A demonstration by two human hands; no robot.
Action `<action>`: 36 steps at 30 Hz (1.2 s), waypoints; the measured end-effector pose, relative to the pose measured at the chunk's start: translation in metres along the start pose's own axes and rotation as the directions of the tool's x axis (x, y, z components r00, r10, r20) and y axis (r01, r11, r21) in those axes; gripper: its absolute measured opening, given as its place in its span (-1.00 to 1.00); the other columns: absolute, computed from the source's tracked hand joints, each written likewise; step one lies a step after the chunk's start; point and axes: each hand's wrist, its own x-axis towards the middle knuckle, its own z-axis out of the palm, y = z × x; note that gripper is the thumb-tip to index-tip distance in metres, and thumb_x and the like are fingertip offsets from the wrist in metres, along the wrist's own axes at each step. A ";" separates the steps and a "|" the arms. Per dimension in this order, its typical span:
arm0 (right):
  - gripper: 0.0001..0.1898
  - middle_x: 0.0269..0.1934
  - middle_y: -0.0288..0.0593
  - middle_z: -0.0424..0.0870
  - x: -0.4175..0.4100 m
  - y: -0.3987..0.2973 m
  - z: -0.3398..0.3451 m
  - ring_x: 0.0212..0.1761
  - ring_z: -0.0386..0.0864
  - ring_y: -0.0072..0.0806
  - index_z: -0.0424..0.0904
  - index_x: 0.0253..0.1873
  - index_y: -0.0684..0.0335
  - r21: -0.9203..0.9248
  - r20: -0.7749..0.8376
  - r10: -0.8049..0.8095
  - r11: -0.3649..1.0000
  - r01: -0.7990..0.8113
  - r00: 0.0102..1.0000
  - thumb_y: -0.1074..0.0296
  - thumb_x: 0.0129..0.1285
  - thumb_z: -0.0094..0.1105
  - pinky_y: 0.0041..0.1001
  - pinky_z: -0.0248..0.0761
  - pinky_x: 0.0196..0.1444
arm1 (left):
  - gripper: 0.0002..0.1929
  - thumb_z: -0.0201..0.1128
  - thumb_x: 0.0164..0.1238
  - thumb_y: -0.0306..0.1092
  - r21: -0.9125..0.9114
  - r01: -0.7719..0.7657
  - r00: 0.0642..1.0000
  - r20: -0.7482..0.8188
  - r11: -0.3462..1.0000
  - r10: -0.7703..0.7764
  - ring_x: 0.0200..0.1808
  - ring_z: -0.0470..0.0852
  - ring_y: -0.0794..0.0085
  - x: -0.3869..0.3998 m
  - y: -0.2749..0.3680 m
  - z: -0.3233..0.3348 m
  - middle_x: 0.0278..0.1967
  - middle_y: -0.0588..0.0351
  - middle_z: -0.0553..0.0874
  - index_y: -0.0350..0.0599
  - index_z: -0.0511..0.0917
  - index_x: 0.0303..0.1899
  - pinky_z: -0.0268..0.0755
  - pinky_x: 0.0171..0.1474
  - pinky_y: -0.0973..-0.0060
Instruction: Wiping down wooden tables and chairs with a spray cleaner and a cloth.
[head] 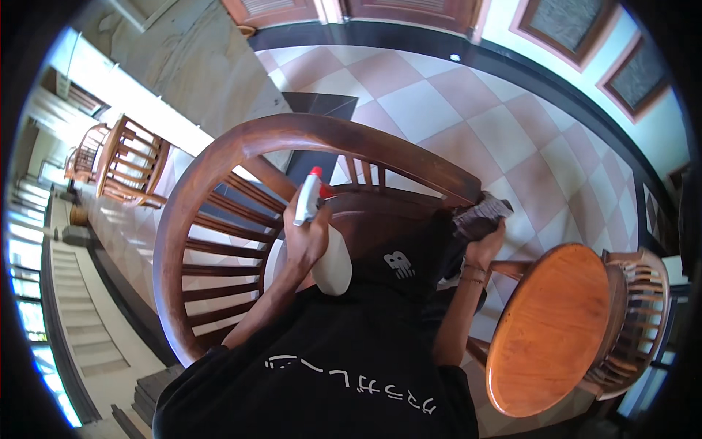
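My left hand (307, 241) grips a spray bottle (333, 266) by its neck. The bottle has a white body and a white trigger head with a red nozzle and trigger, and it is held above the seat of a dark wooden armchair (329, 131). My right hand (487, 244) is closed on a grey-brown cloth (482, 217), which is pressed around the right-hand end of the chair's curved arm rail. The rail's tip is partly hidden under the cloth. My shirt and legs cover part of the wooden seat (384, 219).
A small oval wooden table (551, 329) stands to the right, with a slatted wooden chair (639, 324) behind it. A stone-topped counter (203, 71) lies at the upper left. More slatted chairs (131, 162) stand far left. The floor has checkered tiles (439, 104).
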 end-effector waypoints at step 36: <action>-0.23 0.27 0.03 0.51 -0.005 -0.063 0.088 0.20 0.54 0.00 0.41 0.39 0.19 -0.306 0.317 -0.357 0.839 0.451 0.879 -0.36 0.34 0.04 0.05 0.52 0.09 | -0.55 0.01 0.36 -0.21 0.277 0.038 0.931 -0.358 0.960 0.067 -0.27 0.73 0.29 -0.072 0.010 -0.218 -0.29 -0.08 0.74 -0.40 0.60 0.06 0.58 -0.15 0.38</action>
